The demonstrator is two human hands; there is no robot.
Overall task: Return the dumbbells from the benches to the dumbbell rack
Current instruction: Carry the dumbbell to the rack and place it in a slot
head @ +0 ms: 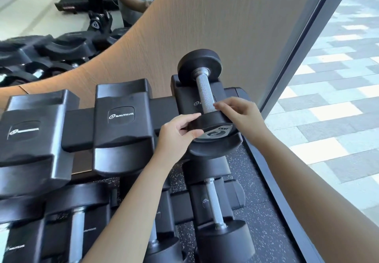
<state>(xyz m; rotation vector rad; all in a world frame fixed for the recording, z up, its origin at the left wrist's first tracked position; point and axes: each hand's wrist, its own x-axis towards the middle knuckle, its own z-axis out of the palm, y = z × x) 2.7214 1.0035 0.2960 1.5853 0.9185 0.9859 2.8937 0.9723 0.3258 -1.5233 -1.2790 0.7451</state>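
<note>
A small black dumbbell (203, 90) with a knurled steel handle lies in the rightmost cradle on the top tier of the black dumbbell rack (123, 117). Its far head rests against the wooden wall and its near head carries a grey label. My left hand (177, 133) grips the left edge of the near head with thumb and fingers. My right hand (241, 113) touches the right side of that head, its fingertips by the handle's near end. Two top-tier cradles to the left hold nothing.
Larger dumbbells (217, 211) sit on the lower tier below my arms. A curved mirror (61, 17) at the upper left reflects the rack and a person. A tall window frame (297, 68) runs close along the rack's right side. Speckled rubber floor (256, 191) shows below.
</note>
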